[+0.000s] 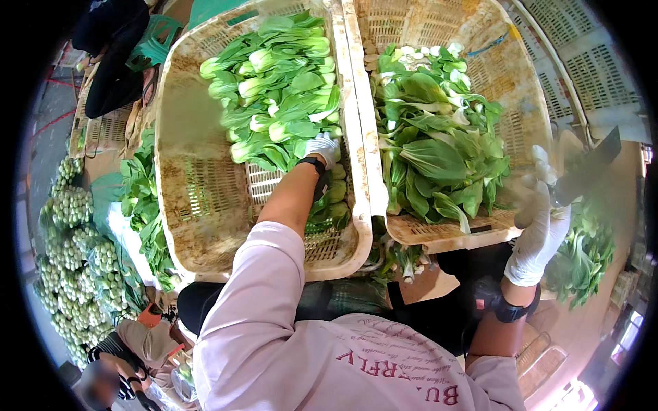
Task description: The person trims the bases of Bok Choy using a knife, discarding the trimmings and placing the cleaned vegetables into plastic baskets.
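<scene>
My left hand (324, 147), in a white glove, reaches into the left plastic crate (198, 246) and touches the bok choy (295, 85) by its right wall. Its fingers are partly hidden, so I cannot tell whether they grip a head. The heads lie in stacked rows with pale stem bases facing left. My right hand (537, 234), also gloved, holds a broad-bladed knife (591, 162) just outside the right crate (452, 237). The blade is blurred and points up and right. Loose bok choy leaves (437, 154) and cut stem ends (424, 54) lie in that crate.
More bok choy (581, 257) lies to the right, and leafy heads (144, 205) stand beside the left crate. Bundled bok choy (82, 246) is piled at far left. One person (115, 56) sits at upper left near a green stool (159, 41); another (139, 349) is at lower left.
</scene>
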A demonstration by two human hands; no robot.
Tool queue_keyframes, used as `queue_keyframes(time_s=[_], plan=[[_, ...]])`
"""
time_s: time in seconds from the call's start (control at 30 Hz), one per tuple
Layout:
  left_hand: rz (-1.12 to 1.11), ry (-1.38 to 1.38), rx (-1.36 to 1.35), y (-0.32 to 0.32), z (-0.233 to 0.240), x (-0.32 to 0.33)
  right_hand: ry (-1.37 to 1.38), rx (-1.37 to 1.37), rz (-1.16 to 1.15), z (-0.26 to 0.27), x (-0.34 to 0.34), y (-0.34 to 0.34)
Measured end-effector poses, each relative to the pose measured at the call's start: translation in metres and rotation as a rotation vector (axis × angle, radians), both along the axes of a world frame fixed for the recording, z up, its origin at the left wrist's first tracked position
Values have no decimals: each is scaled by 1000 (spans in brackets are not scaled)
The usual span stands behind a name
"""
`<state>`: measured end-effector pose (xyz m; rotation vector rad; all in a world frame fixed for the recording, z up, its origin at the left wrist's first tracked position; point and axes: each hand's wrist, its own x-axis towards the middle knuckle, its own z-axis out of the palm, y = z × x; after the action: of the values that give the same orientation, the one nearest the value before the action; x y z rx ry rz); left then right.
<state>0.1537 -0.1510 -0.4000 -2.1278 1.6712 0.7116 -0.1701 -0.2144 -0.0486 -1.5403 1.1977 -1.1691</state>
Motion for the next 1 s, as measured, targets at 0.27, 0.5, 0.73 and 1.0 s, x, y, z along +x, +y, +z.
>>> queue_keyframes(time_s=[0.27, 0.5, 0.73, 1.0], plan=[[161, -66, -79, -27, -28, -24, 60, 137, 14, 5, 1, 7], [72, 12, 109, -10, 33, -4, 72, 107, 46, 4, 3, 4], [52, 65, -183, 38, 98, 29, 104, -14, 166, 9, 9, 13], [318, 1087, -735, 110, 279, 19, 149, 317, 519, 4, 23, 43]])
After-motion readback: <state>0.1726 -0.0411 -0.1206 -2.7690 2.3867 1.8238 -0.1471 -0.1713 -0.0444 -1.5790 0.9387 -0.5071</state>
